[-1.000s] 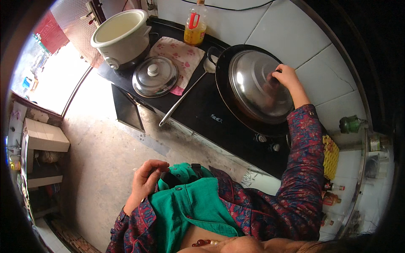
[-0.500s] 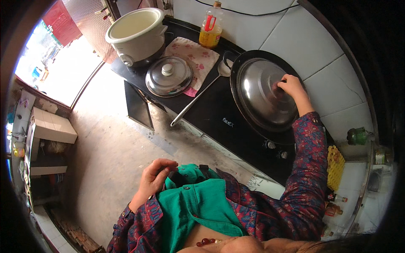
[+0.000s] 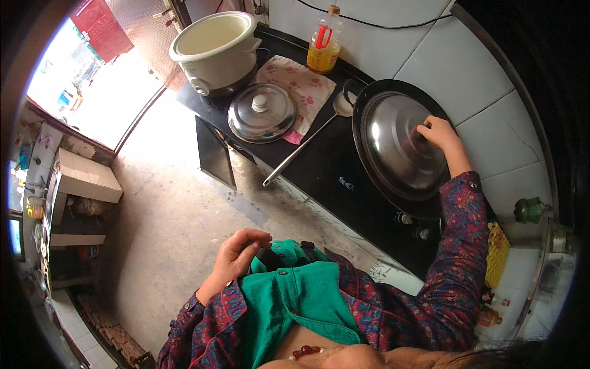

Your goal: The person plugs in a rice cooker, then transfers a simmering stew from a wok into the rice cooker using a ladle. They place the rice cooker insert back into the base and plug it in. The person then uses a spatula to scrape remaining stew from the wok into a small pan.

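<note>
A domed metal wok lid [image 3: 388, 144] covers most of a black wok [image 3: 398, 86] on the stove. My right hand [image 3: 441, 134] is closed around the top of the lid, its fingers hiding the knob. The black wok rim shows around the lid. At my waist, my left hand [image 3: 236, 255] is held with its fingers curled together, beside a dark part of my green clothing. Its fingertips and anything inside them are hidden. To the left of the wok lies a long-handled metal spatula [image 3: 304, 142], its handle jutting past the stove edge.
A silver pot lid [image 3: 262, 114] rests partly on a patterned cloth [image 3: 304, 80]. Behind it stand a white electric pot [image 3: 215, 61] and an oil bottle [image 3: 324, 46]. The black stove [image 3: 332, 166] has its control knobs [image 3: 413, 226] near the wok. A tiled wall borders its far side.
The whole scene has shifted a little right and down in the picture. My right hand stays on the wok lid, and my left hand keeps its curled shape at my waist.
</note>
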Tool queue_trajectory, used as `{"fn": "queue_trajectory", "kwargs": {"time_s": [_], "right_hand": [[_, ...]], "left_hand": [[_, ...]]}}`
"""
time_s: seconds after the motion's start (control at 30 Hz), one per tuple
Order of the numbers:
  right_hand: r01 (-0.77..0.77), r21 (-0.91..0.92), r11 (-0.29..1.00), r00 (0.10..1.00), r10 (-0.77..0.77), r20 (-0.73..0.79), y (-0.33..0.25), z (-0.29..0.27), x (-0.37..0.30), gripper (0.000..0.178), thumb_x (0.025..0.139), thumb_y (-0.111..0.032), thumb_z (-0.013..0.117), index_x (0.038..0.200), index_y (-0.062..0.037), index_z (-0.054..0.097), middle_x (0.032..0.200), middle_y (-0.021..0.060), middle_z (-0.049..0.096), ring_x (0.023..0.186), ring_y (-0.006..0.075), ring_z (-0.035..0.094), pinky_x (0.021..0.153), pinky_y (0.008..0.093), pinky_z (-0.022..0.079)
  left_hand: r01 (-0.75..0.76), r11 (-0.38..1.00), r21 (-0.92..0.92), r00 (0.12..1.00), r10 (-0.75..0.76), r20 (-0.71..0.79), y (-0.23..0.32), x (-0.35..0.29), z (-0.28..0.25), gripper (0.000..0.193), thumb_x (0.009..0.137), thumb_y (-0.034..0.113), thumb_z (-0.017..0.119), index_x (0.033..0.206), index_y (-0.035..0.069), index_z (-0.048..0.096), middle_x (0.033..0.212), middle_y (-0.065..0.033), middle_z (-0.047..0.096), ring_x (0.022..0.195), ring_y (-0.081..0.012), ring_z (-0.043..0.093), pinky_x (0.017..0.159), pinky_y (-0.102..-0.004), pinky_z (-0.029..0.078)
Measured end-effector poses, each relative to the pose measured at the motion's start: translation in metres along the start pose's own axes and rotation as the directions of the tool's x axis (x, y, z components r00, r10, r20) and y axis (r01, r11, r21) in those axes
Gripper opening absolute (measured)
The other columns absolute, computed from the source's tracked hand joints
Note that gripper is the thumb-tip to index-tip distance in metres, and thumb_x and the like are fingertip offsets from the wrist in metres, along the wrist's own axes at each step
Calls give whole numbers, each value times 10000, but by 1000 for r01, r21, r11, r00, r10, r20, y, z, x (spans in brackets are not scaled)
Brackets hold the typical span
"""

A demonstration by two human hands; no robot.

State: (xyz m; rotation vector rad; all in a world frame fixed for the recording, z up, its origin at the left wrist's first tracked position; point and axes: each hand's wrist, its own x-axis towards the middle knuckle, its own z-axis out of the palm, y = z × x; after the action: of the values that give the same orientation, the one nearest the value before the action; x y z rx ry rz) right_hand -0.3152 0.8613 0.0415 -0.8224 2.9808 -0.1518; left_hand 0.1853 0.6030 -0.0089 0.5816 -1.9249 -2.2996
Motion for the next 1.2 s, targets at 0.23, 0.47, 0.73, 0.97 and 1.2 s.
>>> {"fn": "queue_trajectory", "kwargs": {"time_s": [0.23, 0.47, 0.73, 0.97, 1.2], "right_hand": [[129, -71, 989, 961, -142, -235, -85, -58, -53, 485, 831, -281, 604, 1230, -22, 512, 1076, 252, 595, 1005, 424, 570, 869, 467, 468], [521, 256, 814, 848, -459, -265, -221, -60, -105, 399, 811, -156, 654, 1181, -41, 559, 939, 173, 602, 706, 279, 608, 635, 367, 488], [322, 384, 865, 927, -371, 59, -360, 101, -10, 496, 788, -226, 665, 1213, -27, 505, 1063, 230, 546, 989, 399, 562, 860, 437, 475], [141, 341, 929, 990, -124, -72, -426, 190, 62, 541, 760, -167, 633, 1274, -97, 480, 1190, 231, 461, 1054, 430, 508, 888, 476, 461], [-92, 328, 940, 995, 95, 7, -439, 218, 93, 436, 737, -111, 610, 1170, -107, 560, 1161, 246, 458, 1053, 442, 518, 837, 492, 485]], "left_hand": [[-3, 1000, -21, 1000, 3, 11, -1, 10, -13, 225, 931, -8, 451, 1112, -8, 584, 1045, -80, 633, 1003, -160, 600, 913, -294, 456], [-21, 997, -70, 994, 28, 102, 4, 47, -62, 222, 932, -6, 455, 1120, -13, 572, 1065, -89, 632, 1005, -178, 613, 901, -305, 467], [-48, 999, 14, 984, 45, 170, 31, 96, -187, 208, 938, 10, 466, 1118, -20, 566, 1064, -99, 637, 1006, -175, 610, 903, -299, 463], [-10, 996, 93, 978, -9, 209, 47, 150, -277, 199, 940, 16, 469, 1108, -27, 566, 1063, -99, 636, 1017, -182, 607, 909, -304, 460], [-134, 979, 151, 929, 72, 363, 57, 239, -293, 202, 910, -14, 487, 1095, -29, 566, 1058, -109, 622, 990, -179, 608, 867, -300, 473]]}}
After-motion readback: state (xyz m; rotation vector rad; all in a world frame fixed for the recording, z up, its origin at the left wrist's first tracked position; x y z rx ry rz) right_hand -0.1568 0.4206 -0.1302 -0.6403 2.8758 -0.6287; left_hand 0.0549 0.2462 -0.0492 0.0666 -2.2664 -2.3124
